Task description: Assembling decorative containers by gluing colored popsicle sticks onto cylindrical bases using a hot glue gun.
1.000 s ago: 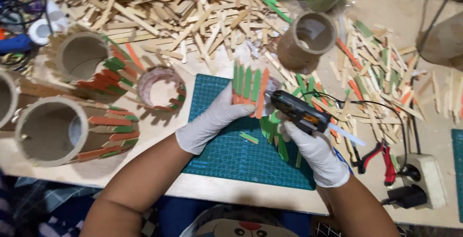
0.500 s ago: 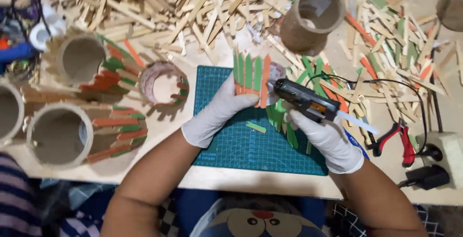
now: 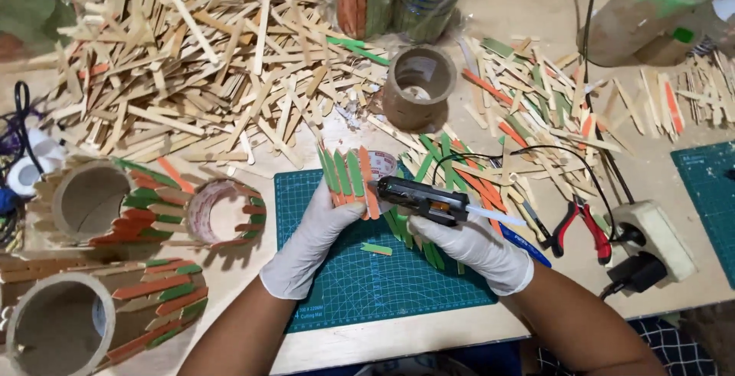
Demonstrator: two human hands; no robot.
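Both my hands wear white gloves over a green cutting mat (image 3: 360, 284). My left hand (image 3: 314, 238) holds a roll clad in green and orange craft sticks (image 3: 348, 177) upright at the mat's far edge. In my right hand (image 3: 475, 250) is a black glue gun (image 3: 421, 196) with a clear glue stick at its back, and its nozzle touches an orange stick on the roll. One loose green stick (image 3: 377, 250) lies on the mat between my hands.
A large heap of plain wooden sticks (image 3: 199, 77) fills the far left. Stick-clad cardboard rolls (image 3: 84, 200) stand at left, a bare roll (image 3: 417, 85) behind the mat. Coloured sticks (image 3: 536, 108), red pliers (image 3: 586, 227) and a power strip (image 3: 651, 242) lie to the right.
The view has tilted a little. My hands, the clad roll and the glue gun keep nearly the same pose, with the nozzle staying at the roll's right side.
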